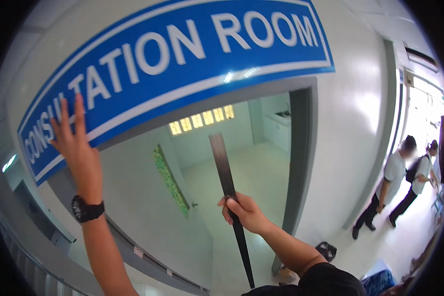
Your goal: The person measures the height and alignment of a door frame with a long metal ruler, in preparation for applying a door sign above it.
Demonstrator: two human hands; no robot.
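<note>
A blue sign (pixel 177 74) with white "CONSULTATION ROOM" lettering and a white border spans the wall above a doorway. My left hand (pixel 79 148), with a black watch (pixel 87 209) on its wrist, is raised with fingers spread over the sign's left part. The fingertips appear to rest on its face, near the letters. Lower down, in front of the doorway, my right hand (pixel 244 212) is closed round a long dark flat bar (pixel 224 165). The bar stands nearly upright, its top end just below the sign. Its lower end runs down towards my body.
A grey door frame (pixel 303 148) surrounds the opening, with a pale door (pixel 133 192) swung inward. Inside are a counter with a sink (pixel 281 118) and small windows (pixel 202 120). Two people (pixel 392 172) stand in the corridor at right. A black bag (pixel 325 250) lies on the floor.
</note>
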